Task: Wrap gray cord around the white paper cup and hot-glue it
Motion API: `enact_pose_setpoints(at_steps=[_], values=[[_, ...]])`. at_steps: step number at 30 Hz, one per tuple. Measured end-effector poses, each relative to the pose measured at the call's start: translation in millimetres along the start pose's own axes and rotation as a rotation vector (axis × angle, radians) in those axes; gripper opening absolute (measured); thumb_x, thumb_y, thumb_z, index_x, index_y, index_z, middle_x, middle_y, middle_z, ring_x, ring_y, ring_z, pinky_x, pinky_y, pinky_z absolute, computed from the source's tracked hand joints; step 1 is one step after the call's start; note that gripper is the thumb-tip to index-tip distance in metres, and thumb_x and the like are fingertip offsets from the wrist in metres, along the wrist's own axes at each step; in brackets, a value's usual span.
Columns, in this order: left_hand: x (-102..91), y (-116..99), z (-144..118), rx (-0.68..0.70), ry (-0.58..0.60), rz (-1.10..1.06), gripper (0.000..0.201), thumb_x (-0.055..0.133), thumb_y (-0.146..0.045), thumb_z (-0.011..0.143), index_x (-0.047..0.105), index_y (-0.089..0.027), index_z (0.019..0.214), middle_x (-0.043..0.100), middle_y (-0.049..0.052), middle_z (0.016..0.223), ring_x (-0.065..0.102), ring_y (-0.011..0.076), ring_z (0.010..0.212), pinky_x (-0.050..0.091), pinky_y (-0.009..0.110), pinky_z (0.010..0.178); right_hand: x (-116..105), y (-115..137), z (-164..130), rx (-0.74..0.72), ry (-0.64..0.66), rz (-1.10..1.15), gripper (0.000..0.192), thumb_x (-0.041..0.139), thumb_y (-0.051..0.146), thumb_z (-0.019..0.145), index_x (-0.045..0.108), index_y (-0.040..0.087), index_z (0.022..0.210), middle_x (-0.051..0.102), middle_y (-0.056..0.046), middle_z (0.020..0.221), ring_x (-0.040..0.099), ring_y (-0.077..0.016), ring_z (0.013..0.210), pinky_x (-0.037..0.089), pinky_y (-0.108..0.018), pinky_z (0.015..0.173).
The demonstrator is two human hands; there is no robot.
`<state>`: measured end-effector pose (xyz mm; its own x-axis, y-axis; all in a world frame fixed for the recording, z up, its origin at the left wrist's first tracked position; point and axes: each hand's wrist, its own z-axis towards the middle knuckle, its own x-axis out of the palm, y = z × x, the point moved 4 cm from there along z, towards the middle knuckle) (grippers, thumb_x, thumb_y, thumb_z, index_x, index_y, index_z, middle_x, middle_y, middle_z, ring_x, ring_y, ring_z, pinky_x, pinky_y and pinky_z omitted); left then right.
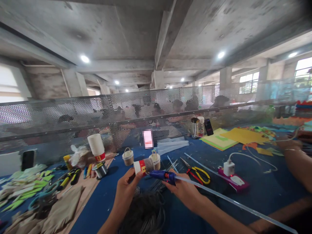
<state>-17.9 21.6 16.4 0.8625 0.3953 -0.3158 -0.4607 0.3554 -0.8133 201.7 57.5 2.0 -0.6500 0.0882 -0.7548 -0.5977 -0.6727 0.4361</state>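
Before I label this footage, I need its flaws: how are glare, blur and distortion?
Head view: ceiling lights and windows glare white; the scene behind the perforated screen is indistinct; wide-angle stretching shows toward the edges; the pink rectangle is partly pixelated; the cup and glue gun in the hands are readable but soft.
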Motion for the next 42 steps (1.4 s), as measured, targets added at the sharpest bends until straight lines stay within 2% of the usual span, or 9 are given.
enact_pose_setpoints(at_steps=[5,14,20,25,30,35,39,42], values=[[0.9,-0.7,0.1,-0.018,0.015,-0.046,0.033,0.058,-0.044,0.087,0.072,-0.016,0.098,0.070,0.001,0.087,0.060,0.0191,0.081,0.046,0.025,0.073,-0.6,1.8,0.5,-0.008,0.014,-0.007,0.015,0.058,0.034,0.092,0.066,0.022,0.091,0.065,0.001,0.072,0.059,-0.0145,0.057,0.035,-0.022,0.052],[-0.2,3.9,-0.3,-0.034,0.025,-0.051,0.032,0.059,-0.044,0.086,0.071,-0.015,0.096,0.066,0.000,0.082,0.056,0.0177,0.078,0.043,0.024,0.070,4.6,-6.5,-2.3,0.008,-0.023,0.072,0.023,0.053,0.043,0.093,0.062,0.021,0.093,0.065,0.001,0.070,0.059,-0.0142,0.057,0.034,-0.021,0.052],[1.6,3.5,0.4,-0.011,0.032,-0.055,0.032,0.061,-0.043,0.086,0.072,-0.016,0.099,0.069,0.000,0.086,0.059,0.0191,0.082,0.044,0.023,0.072,5.7,-8.7,-2.0,0.018,-0.036,0.141,0.024,0.052,0.044,0.093,0.060,0.021,0.093,0.065,0.000,0.072,0.060,-0.0151,0.059,0.038,-0.021,0.055],[3.4,3.7,0.3,0.011,0.054,-0.055,0.033,0.063,-0.042,0.084,0.073,-0.016,0.102,0.071,0.002,0.088,0.063,0.0226,0.090,0.046,0.027,0.080,6.2,-12.6,-1.4,0.032,-0.068,0.139,0.029,0.051,0.049,0.092,0.059,0.020,0.091,0.063,-0.001,0.069,0.059,-0.0162,0.059,0.039,-0.023,0.056],[5.9,4.2,-1.2,0.055,0.086,-0.028,0.032,0.062,-0.040,0.086,0.073,-0.017,0.105,0.071,0.003,0.089,0.063,0.0220,0.088,0.048,0.027,0.078,10.4,-16.7,-2.2,0.102,-0.067,0.322,0.033,0.052,0.052,0.091,0.058,0.019,0.092,0.061,0.001,0.063,0.059,-0.0159,0.056,0.042,-0.023,0.054],[6.3,-2.5,-2.1,0.123,0.087,0.022,0.030,0.060,-0.037,0.088,0.072,-0.017,0.106,0.070,0.004,0.091,0.062,0.0213,0.087,0.048,0.027,0.077,12.9,-16.6,-0.3,0.240,-0.042,0.553,0.035,0.053,0.051,0.089,0.059,0.018,0.081,0.057,0.001,0.056,0.058,-0.0148,0.052,0.044,-0.023,0.051],[7.2,-13.4,-4.5,0.244,0.044,0.145,0.024,0.059,-0.033,0.088,0.073,-0.017,0.099,0.070,0.006,0.096,0.063,0.0220,0.090,0.049,0.027,0.081,7.1,-13.4,3.7,0.222,-0.087,0.728,0.034,0.056,0.050,0.088,0.060,0.017,0.079,0.052,0.003,0.051,0.052,-0.0118,0.047,0.043,-0.022,0.048],[10.8,-17.9,-7.1,0.339,0.044,0.253,0.021,0.057,-0.031,0.089,0.072,-0.017,0.092,0.068,0.007,0.093,0.064,0.0209,0.086,0.049,0.026,0.078,4.0,-15.9,7.8,0.231,-0.119,0.819,0.037,0.055,0.051,0.088,0.060,0.016,0.074,0.052,0.004,0.048,0.049,-0.0101,0.042,0.041,-0.020,0.045]])
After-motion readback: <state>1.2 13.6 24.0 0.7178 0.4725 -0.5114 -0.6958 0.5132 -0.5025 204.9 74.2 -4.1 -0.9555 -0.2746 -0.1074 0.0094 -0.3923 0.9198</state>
